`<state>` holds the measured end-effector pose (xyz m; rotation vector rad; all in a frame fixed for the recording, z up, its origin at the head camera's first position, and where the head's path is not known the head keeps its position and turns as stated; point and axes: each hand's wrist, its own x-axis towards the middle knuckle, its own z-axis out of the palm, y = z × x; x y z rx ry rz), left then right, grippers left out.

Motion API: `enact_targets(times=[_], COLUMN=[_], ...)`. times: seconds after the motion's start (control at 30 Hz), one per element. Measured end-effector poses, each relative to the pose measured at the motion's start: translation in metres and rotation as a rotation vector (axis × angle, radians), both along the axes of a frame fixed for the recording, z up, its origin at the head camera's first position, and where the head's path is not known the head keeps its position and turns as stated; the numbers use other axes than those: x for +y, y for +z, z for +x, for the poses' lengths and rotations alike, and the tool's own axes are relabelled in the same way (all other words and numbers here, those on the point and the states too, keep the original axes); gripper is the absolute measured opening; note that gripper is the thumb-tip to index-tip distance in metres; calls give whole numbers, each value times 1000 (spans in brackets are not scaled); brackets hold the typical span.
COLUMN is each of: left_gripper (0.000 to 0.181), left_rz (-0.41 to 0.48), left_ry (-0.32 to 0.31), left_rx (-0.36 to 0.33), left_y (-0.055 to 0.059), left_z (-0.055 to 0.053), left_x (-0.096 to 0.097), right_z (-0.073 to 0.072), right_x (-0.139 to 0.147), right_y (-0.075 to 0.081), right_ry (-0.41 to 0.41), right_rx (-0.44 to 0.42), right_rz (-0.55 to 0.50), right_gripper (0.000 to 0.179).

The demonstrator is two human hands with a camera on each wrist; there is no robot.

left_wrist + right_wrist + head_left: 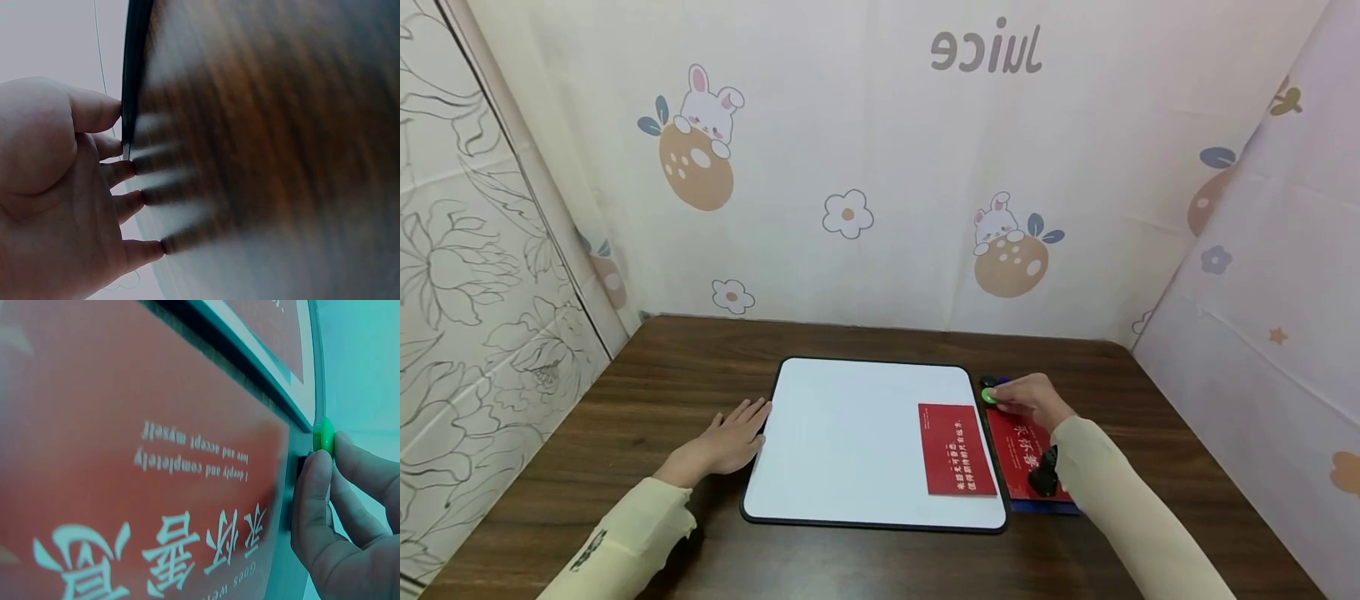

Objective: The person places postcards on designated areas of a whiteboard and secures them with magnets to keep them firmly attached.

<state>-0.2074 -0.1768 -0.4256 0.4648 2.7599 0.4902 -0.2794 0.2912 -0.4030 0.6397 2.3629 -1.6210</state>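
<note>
A whiteboard with a black frame lies flat on the table, and a red card with white writing rests on its right part. My left hand lies at the board's left edge. Its fingers are stretched out, with the thumb against the black frame in the left wrist view. Beyond the board's upper right edge, my right hand pinches a round green magnet between thumb and finger. Another red card lies below that hand, partly covered by it and the wrist.
A blue sheet shows under the right-hand red card. Next to the green magnet are a black round piece and a blue one, partly hidden. Patterned curtains enclose the wooden table at the back and sides.
</note>
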Motion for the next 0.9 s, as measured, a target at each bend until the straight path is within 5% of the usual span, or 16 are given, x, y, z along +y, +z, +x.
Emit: enact_targets(times=[0.9], left_gripper=[57], left_rz=[3], left_ry=[8], left_rx=[-20], left_y=[4], left_z=[0], left_x=[3], right_z=[2], right_x=[-24], right_y=[6], right_ry=[87], right_rx=[27], right_rz=[-83], right_gripper=[37])
